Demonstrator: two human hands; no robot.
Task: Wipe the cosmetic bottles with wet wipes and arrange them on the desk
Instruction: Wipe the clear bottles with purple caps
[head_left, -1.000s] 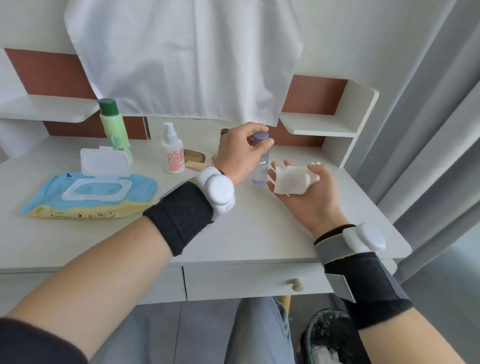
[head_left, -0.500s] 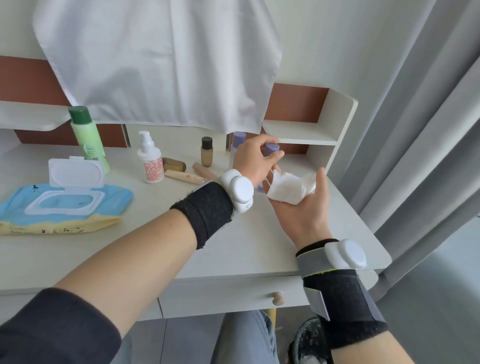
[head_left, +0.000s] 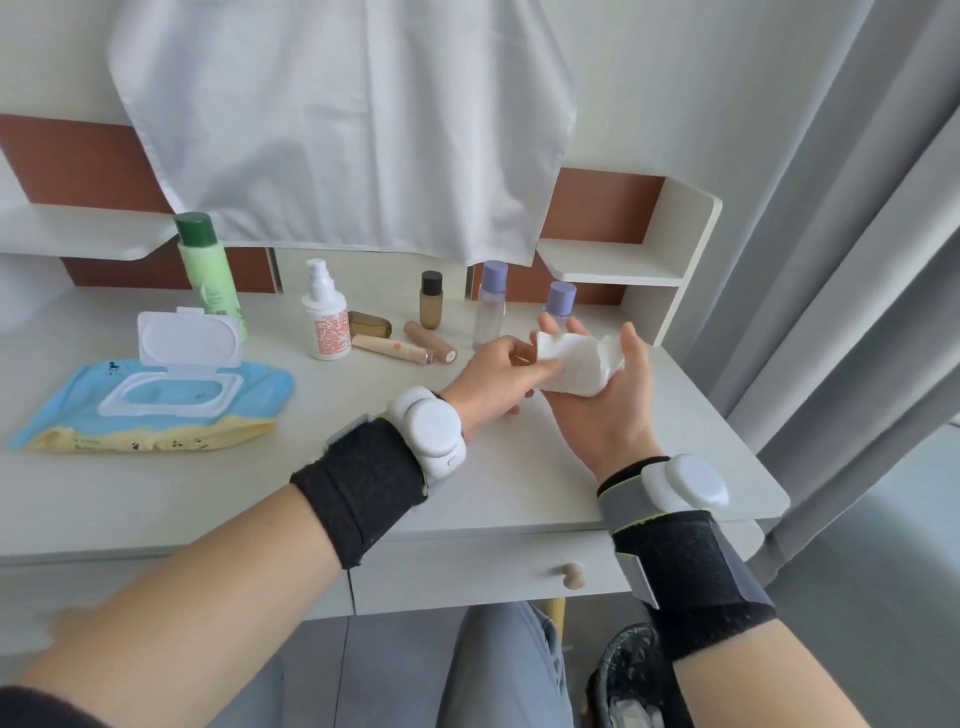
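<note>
My right hand (head_left: 610, 415) lies palm up over the desk (head_left: 519, 478) with a crumpled white wet wipe (head_left: 579, 364) in it. The fingers of my left hand (head_left: 493, 382) pinch the wipe's left edge. Two clear bottles with purple caps stand upright at the back, one (head_left: 492, 304) to the left and one (head_left: 561, 301) just behind my right fingertips. Further left along the back stand a small brown bottle with a black cap (head_left: 430, 301), a white spray bottle (head_left: 325, 319) and a tall green bottle (head_left: 206, 270).
A blue wipes pack (head_left: 156, 405) with its lid up lies at the left. A gold compact (head_left: 370, 325) and two beige tubes (head_left: 395, 347) lie mid-desk. A white cloth (head_left: 337, 130) hangs behind, a shelf (head_left: 613, 262) stands at the right, and a bin (head_left: 636, 675) sits under the desk.
My left hand has set the purple-capped bottle down at the back and come over to the wipe in my right palm. The view has shifted so more bottles show.
</note>
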